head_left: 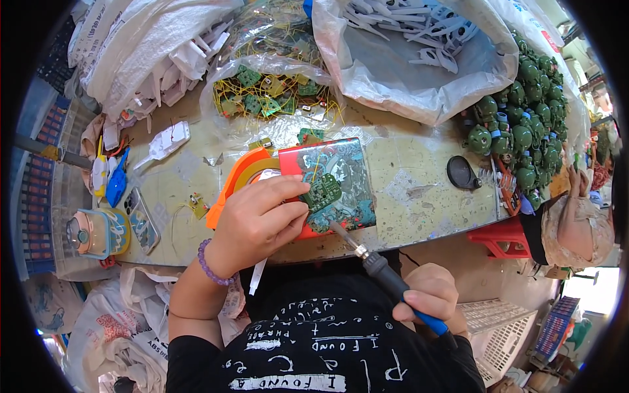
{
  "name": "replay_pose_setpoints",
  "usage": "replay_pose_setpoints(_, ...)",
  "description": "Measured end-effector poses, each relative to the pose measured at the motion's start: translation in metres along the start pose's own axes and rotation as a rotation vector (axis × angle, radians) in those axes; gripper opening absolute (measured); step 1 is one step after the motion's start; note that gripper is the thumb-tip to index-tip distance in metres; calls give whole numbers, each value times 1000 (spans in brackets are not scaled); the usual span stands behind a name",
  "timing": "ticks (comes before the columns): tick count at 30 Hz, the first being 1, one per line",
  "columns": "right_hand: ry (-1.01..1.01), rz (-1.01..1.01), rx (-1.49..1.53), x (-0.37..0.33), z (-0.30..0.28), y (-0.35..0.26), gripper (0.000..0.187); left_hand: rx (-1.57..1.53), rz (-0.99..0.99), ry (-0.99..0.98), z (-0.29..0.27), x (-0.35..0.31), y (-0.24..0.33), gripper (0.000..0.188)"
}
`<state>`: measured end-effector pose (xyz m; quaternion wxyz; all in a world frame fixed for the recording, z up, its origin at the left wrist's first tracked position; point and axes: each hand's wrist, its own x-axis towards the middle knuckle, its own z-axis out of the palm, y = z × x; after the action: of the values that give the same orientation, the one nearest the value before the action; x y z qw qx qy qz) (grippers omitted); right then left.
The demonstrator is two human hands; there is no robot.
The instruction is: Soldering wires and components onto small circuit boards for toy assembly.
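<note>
My left hand (259, 219), with a purple bead bracelet at its wrist, pinches the edge of a small green circuit board (324, 192). A thin yellow wire stands up from the board. Beneath it lies a flat red and dark-patterned box (357, 167). My right hand (429, 298) is closed around a soldering iron (385, 272) with a blue and black handle. Its metal tip points up and left, just below the board; whether it touches anything I cannot tell. An orange tape dispenser (230, 187) stands beside my left hand, partly hidden by it.
A plastic bag of wired circuit boards (262, 98) lies at the back, beside an open sack of white plastic parts (426, 72). Green moulded parts (534, 131) are piled at the right. A round black lid (462, 172), a phone (141, 221) and a cup (98, 232) rest on the table.
</note>
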<state>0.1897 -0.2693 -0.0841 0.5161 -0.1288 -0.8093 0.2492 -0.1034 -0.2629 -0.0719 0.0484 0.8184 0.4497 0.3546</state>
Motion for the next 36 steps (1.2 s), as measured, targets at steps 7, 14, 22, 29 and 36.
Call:
replay_pose_setpoints(7, -42, -35, -29, 8, 12, 1, 40, 41, 11, 9, 2, -1, 0, 16)
replay_pose_setpoints(14, -29, -33, -60, 9, 15, 3, 37, 39, 10, -8, 0, -1, 2, 16)
replay_pose_setpoints(22, -30, -27, -80, 11, 15, 2, 38, 36, 3, 2, 1, -2, 2, 19)
replay_pose_setpoints(29, -24, -34, -87, 10, 17, 4, 38, 47, 3, -2, 1, -2, 3, 19)
replay_pose_setpoints(36, -25, -31, -96, 10, 18, 3, 37, 55, 6, -10, 2, -2, 4, 20)
